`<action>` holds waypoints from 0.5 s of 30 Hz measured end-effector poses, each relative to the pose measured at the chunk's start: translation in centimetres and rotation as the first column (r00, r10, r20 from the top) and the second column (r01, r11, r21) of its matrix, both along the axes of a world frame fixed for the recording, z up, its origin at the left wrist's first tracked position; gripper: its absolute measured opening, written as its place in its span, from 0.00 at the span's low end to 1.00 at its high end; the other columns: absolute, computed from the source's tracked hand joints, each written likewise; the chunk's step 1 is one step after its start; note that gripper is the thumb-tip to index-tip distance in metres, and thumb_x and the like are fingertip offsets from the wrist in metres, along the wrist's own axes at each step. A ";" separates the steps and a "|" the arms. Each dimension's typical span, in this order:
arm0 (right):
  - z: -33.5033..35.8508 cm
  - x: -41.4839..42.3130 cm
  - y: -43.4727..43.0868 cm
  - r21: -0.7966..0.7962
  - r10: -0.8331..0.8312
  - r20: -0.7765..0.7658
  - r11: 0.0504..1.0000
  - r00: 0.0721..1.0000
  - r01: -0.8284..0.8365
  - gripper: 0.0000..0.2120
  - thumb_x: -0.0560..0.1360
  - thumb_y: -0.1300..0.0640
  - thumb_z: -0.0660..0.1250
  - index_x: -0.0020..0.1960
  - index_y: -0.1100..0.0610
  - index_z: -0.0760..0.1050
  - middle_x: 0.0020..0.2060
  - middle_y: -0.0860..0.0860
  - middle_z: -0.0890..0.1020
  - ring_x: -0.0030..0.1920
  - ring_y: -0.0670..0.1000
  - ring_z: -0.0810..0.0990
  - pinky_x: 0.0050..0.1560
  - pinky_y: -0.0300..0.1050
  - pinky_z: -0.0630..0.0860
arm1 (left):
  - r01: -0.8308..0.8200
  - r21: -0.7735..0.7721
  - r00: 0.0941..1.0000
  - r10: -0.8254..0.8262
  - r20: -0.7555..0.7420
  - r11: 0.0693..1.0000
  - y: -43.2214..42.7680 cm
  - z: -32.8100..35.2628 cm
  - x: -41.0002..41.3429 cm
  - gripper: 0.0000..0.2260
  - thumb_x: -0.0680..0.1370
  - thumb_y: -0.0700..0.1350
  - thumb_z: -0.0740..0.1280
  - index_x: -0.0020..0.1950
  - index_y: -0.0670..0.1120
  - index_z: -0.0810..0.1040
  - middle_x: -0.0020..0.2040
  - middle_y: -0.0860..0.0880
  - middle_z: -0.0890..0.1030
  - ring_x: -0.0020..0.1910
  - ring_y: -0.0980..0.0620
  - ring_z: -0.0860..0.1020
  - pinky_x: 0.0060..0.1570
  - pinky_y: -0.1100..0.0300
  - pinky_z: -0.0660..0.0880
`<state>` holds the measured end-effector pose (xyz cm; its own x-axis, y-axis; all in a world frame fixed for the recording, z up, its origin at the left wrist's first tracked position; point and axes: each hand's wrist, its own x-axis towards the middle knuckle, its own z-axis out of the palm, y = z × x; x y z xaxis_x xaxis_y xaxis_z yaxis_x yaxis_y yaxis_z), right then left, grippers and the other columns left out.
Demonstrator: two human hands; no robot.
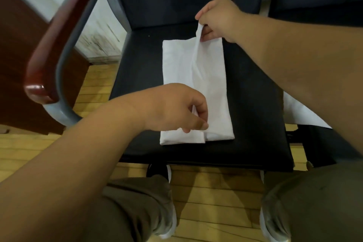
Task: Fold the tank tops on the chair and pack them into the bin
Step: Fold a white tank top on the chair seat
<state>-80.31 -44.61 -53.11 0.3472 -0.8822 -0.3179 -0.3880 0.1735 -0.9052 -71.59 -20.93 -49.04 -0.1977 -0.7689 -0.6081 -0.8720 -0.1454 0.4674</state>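
- At the far left is the red-brown wooden armrest (pixel 59 39) of the chair. It has no part in the work at this moment.
- Your left hand (pixel 172 108) is over the near end of the white tank top (pixel 176 65). Thumb and forefinger pinch the near end of a raised fabric edge, and the other fingers are curled in.
- The tank top lies in the middle of the black chair seat (pixel 255 84) as a long, narrow rectangle that runs away from you. Its left part is flat and smooth. Its right part is a flap lifted along its edge and not yet laid down.
- The cloth looks thin, soft and plain white. At the near end you can see stacked edges, so I judge it is already doubled at least once.
- Your right hand (pixel 220 17) pinches the far end of the same flap and holds it a little above the seat.
- In my judgement you are in the middle of a lengthwise fold. What is left is to lay the flap down, fold the strip shorter and carry it to the bin.
- No bin is in view, so as far as I can see the packing is not begun.
- At the right edge of the seat another white cloth (pixel 300 112) shows in part. I cannot tell if it is a second tank top.
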 end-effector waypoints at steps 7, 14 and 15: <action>-0.9 4.5 1.4 -0.025 0.076 0.055 0.997 0.996 -0.075 0.10 0.81 0.62 0.68 0.60 0.63 0.82 0.47 0.58 0.88 0.46 0.55 0.90 0.52 0.55 0.87 | -0.060 0.136 0.998 0.055 0.040 0.989 1.7 -0.1 3.7 0.06 0.82 0.57 0.71 0.52 0.57 0.83 0.43 0.58 0.87 0.44 0.58 0.85 0.48 0.57 0.83; -0.7 7.2 3.7 0.102 0.118 0.066 0.987 0.991 -0.124 0.11 0.84 0.62 0.66 0.65 0.61 0.80 0.52 0.59 0.87 0.44 0.51 0.90 0.44 0.46 0.87 | -0.152 0.346 0.986 0.167 -0.013 0.926 2.5 -2.0 5.6 0.09 0.82 0.52 0.73 0.58 0.49 0.83 0.48 0.52 0.88 0.46 0.56 0.87 0.47 0.60 0.83; -0.8 7.4 4.0 0.087 0.135 0.059 0.986 0.989 -0.139 0.11 0.84 0.63 0.66 0.65 0.60 0.80 0.53 0.59 0.86 0.45 0.51 0.90 0.46 0.46 0.87 | -0.172 0.377 0.981 0.194 -0.021 0.910 2.5 -2.3 5.8 0.10 0.81 0.52 0.74 0.58 0.48 0.83 0.49 0.51 0.88 0.47 0.54 0.87 0.48 0.59 0.83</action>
